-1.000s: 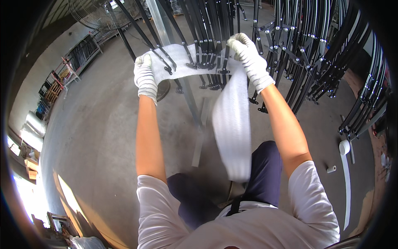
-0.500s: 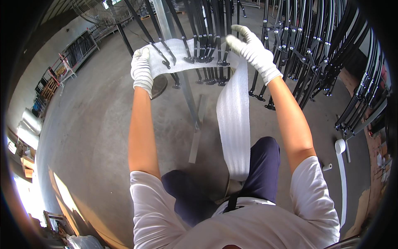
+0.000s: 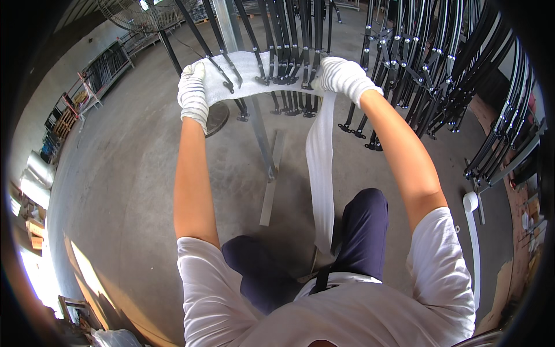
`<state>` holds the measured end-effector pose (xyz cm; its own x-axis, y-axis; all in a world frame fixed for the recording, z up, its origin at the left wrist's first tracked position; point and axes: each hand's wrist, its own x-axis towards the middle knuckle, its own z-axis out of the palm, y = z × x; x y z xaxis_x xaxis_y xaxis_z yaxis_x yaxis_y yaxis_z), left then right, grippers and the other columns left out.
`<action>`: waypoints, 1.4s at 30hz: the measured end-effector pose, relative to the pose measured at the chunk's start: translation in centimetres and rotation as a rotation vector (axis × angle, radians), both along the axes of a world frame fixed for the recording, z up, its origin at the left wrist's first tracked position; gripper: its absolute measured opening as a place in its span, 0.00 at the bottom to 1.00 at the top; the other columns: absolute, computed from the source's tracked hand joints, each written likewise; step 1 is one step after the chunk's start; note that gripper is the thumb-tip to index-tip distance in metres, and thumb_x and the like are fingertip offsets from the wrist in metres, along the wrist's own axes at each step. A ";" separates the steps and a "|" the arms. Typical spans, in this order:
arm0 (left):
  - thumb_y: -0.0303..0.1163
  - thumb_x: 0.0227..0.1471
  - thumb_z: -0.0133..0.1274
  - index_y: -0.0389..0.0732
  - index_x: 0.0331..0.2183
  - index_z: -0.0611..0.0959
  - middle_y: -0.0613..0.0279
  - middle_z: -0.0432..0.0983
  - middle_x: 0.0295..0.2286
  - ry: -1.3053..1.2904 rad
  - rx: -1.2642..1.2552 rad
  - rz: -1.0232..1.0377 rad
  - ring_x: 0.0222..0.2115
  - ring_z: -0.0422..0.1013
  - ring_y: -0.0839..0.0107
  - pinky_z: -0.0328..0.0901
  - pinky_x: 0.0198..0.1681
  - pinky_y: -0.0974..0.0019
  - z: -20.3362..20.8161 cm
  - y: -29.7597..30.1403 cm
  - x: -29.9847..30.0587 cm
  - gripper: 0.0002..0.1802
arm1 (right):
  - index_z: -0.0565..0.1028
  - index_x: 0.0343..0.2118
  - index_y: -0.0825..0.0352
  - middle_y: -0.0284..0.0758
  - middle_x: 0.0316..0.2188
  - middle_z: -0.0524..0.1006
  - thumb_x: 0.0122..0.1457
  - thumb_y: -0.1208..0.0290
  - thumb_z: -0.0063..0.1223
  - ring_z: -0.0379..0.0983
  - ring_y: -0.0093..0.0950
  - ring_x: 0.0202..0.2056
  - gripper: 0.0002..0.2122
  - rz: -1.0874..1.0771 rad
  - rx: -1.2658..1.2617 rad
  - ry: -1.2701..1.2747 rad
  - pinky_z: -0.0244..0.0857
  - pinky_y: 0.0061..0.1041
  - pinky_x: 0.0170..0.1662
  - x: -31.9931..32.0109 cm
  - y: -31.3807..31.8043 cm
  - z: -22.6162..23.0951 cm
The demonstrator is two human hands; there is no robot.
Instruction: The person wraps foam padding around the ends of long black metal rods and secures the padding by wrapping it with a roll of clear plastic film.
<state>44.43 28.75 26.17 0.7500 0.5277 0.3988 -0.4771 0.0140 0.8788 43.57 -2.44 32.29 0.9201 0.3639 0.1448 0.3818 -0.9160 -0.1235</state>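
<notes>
Both hands wear white gloves. My left hand [image 3: 194, 89] is closed on the left end of a white foam sheet strip [image 3: 251, 65]. The strip stretches behind the lower ends of several hanging black metal bars [image 3: 284, 58]. At the other side my right hand [image 3: 342, 74] grips the strip beside the rightmost bar of this bunch; its fingertips are partly hidden. From under the right hand the strip's long tail [image 3: 321, 168] hangs down toward my knee, narrow and partly folded.
More black bars with brackets [image 3: 428, 69] hang at the right. A grey metal post [image 3: 257, 133] stands behind the strip, its flat foot [image 3: 272, 185] on the floor. A white roll [image 3: 470, 201] lies partly unrolled at right. A large fan [image 3: 139, 14] stands far left.
My right hand has come down and left and closed on the strip; before, its fingers were spread. The hanging tail has narrowed and twisted. My left hand has shifted slightly left, still holding on.
</notes>
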 end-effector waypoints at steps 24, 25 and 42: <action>0.23 0.44 0.48 0.39 0.34 0.75 0.67 0.72 0.27 -0.122 0.179 -0.081 0.27 0.66 0.79 0.61 0.32 0.77 1.1 -4.2 -0.6 0.10 | 0.70 0.41 0.61 0.40 0.37 0.72 0.49 0.72 0.43 0.67 0.37 0.42 0.14 0.154 0.788 -0.517 0.61 0.31 0.45 0.7 -1.3 -4.6; 0.22 0.43 0.48 0.39 0.35 0.75 0.66 0.72 0.28 -0.149 0.172 -0.142 0.28 0.66 0.79 0.62 0.33 0.77 1.2 -4.2 -0.7 0.12 | 0.71 0.40 0.60 0.40 0.37 0.72 0.50 0.72 0.41 0.68 0.37 0.41 0.13 0.184 0.754 -0.582 0.61 0.31 0.45 0.7 -0.7 -4.8; 0.32 0.50 0.48 0.42 0.52 0.59 0.66 0.62 0.44 -0.524 0.217 -0.235 0.42 0.59 0.78 0.54 0.47 0.73 12.6 -10.3 -0.4 0.28 | 0.41 0.58 0.44 0.45 0.39 0.71 0.39 0.82 0.41 0.70 0.38 0.29 0.42 0.351 0.810 -0.153 0.62 0.26 0.36 -3.6 -0.4 2.6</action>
<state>44.03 18.42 38.82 0.5113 0.2380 0.8258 -0.8524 0.0183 0.5225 40.01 -2.81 34.85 0.7249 0.3535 0.5912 0.6885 -0.3975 -0.6066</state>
